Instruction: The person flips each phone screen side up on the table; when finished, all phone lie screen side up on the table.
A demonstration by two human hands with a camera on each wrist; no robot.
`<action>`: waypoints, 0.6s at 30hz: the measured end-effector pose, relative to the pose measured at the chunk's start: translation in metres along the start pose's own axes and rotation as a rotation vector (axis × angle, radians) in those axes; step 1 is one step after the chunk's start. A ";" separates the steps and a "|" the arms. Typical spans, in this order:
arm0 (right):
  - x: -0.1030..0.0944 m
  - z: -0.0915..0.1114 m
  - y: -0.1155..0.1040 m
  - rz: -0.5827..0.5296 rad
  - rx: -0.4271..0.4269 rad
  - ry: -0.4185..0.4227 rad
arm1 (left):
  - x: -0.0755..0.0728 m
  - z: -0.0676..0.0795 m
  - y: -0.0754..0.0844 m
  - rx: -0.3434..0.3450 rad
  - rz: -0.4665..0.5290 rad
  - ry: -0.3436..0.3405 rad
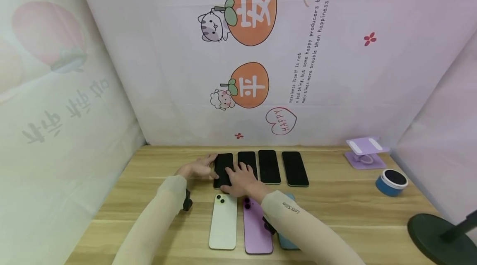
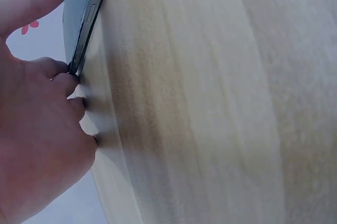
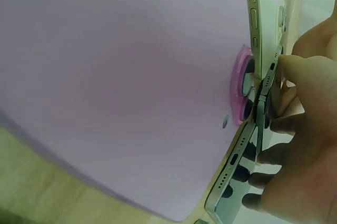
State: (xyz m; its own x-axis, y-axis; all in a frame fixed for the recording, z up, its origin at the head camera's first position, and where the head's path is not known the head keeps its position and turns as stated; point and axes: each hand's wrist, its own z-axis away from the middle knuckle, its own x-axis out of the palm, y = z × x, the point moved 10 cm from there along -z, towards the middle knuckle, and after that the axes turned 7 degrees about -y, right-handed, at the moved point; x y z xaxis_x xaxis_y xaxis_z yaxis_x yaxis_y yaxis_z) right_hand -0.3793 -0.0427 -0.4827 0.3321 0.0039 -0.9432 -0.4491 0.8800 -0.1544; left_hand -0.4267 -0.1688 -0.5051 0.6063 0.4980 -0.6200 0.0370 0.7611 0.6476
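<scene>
Head view: the left hand [image 1: 197, 168] and right hand [image 1: 242, 181], fingers partly spread, are gripping the leftmost dark phone [image 1: 223, 165] by its edges on the tabletop [image 1: 141, 176].

Arms [image 1: 150, 219] forward, right fingers [image 1: 237, 169] spread (left fingers [image 1: 210, 158] apparently loose).

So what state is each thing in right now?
Four black phones: screens up, dark.
White phone: face down.
Purple phone: face down.
Blue phone: partly hidden.
Purple stand: unfolded, nothing on it.
Blue cylinder: upright.
Left hand: touching the leftmost black phone.
Right hand: touching it too.
</scene>
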 end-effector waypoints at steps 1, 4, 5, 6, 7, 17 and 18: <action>0.000 0.001 0.001 -0.005 -0.003 -0.001 | -0.001 0.000 0.001 0.006 0.020 0.005; -0.003 0.009 0.002 -0.029 -0.030 0.008 | -0.004 0.004 0.007 0.025 0.065 0.029; -0.004 0.012 0.002 -0.032 -0.045 0.013 | -0.005 0.003 0.009 0.035 0.063 0.043; -0.005 0.016 0.003 -0.034 -0.059 0.019 | -0.006 0.003 0.012 0.047 0.051 0.062; -0.006 0.020 0.005 -0.033 -0.074 0.034 | -0.008 0.002 0.016 0.061 0.014 0.086; 0.000 0.067 0.043 -0.015 -0.169 0.034 | 0.038 0.005 0.102 0.239 -0.460 0.108; 0.001 0.073 0.047 -0.017 -0.181 0.030 | 0.047 0.006 0.111 0.252 -0.486 0.093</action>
State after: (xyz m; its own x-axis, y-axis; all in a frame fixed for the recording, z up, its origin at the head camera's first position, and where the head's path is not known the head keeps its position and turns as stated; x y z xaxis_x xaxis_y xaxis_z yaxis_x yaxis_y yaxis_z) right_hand -0.3399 0.0335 -0.4700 0.3171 -0.0263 -0.9480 -0.5868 0.7798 -0.2179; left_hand -0.3893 -0.0641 -0.4595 0.3998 0.1577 -0.9029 0.4910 0.7950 0.3563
